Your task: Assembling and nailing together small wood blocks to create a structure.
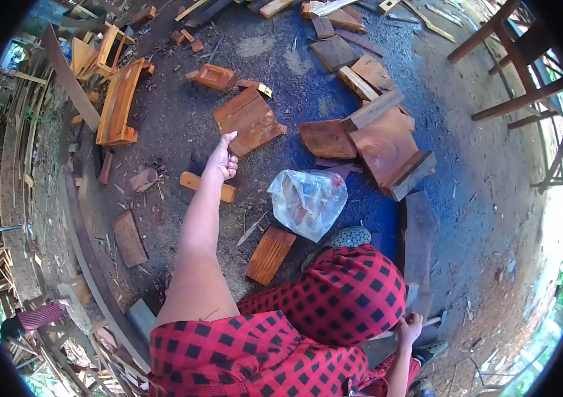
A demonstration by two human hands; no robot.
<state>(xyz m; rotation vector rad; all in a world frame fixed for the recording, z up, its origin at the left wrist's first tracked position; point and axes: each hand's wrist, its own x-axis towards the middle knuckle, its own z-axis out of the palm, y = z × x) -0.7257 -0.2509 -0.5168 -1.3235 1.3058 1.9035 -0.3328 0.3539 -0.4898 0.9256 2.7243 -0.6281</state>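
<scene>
My left hand point(222, 161) reaches forward, its fingers curled and its thumb up at the near left corner of a reddish-brown wooden board point(247, 119). It grips the board by this corner. Close to my right knee, my right hand point(410, 329) is closed around a thin pale stick-like handle point(432, 321), whose kind I cannot make out. A clear plastic bag point(308, 202) with small things inside lies ahead of my knee. Between the bag and my left arm rests a grooved wooden block point(270, 255). An orange-brown wood strip point(207, 186) lies partly behind my left forearm.
Wooden boards point(384, 142) are piled ahead on the right. A long dark plank point(420, 245) lies beside my right knee. Orange wooden pieces point(121, 102) stand at the far left, and a small wooden block point(216, 77) lies beyond the board. A wooden frame point(526, 73) stands far right.
</scene>
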